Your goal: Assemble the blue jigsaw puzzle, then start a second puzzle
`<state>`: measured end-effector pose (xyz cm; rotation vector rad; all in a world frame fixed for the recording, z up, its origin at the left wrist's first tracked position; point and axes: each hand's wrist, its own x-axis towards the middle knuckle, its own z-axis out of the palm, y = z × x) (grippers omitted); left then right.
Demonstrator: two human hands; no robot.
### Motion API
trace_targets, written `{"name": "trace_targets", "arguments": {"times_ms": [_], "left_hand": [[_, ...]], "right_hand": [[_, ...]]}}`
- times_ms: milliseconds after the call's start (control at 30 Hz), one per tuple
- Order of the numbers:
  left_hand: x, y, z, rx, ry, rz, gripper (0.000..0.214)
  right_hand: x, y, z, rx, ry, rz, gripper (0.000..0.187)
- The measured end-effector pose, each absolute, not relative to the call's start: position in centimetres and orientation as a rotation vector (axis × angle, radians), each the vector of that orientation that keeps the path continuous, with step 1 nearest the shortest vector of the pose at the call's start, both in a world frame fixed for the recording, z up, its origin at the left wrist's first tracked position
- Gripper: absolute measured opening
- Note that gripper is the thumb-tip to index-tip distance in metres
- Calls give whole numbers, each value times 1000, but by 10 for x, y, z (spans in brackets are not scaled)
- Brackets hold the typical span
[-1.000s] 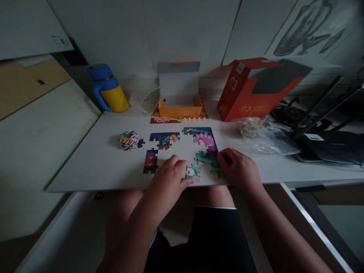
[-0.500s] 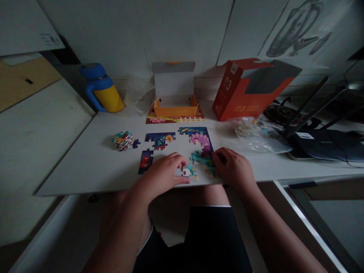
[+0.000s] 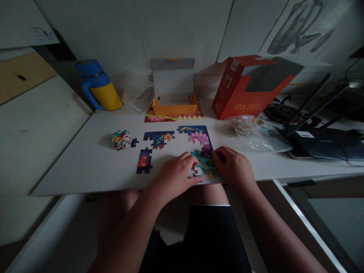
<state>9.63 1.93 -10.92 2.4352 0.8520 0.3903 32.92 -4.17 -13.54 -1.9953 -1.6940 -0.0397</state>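
Left hand [image 3: 176, 176] on puzzle piece [image 3: 198, 171]

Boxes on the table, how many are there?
2. A small orange box stands open at the back middle of the table, and a big red box lies to its right. I see no others.

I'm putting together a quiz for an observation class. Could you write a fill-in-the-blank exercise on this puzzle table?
1. The left hand holds a puzzle piece against the joined section, whose ____ side the right hand touches.
2. The pile of loose pieces lies to the ____ of both hands.
3. The bottle at the back left has a yellow body and a ____ lid.
4. The small orange box behind the joined section stands with its lid ____.
Missing words: right; left; blue; open.
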Motion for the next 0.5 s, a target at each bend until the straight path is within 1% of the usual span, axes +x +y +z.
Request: {"name": "trace_targets", "arguments": {"times_ms": [167, 300, 367, 500], "left_hand": [[96, 17, -107, 2445, 859, 407, 39], [99, 17, -109, 2501, 721, 519, 41], [102, 17, -113, 2546, 643, 578, 35], [107, 17, -120, 2604, 600, 631, 13]], "right_hand": [[329, -41, -135, -1992, -1695, -39, 24], [328, -41, -134, -1997, -1692, -30, 23], [329, -41, -134, -1991, -1691, -25, 22], [329, -41, -135, -1977, -1704, -36, 23]]}}
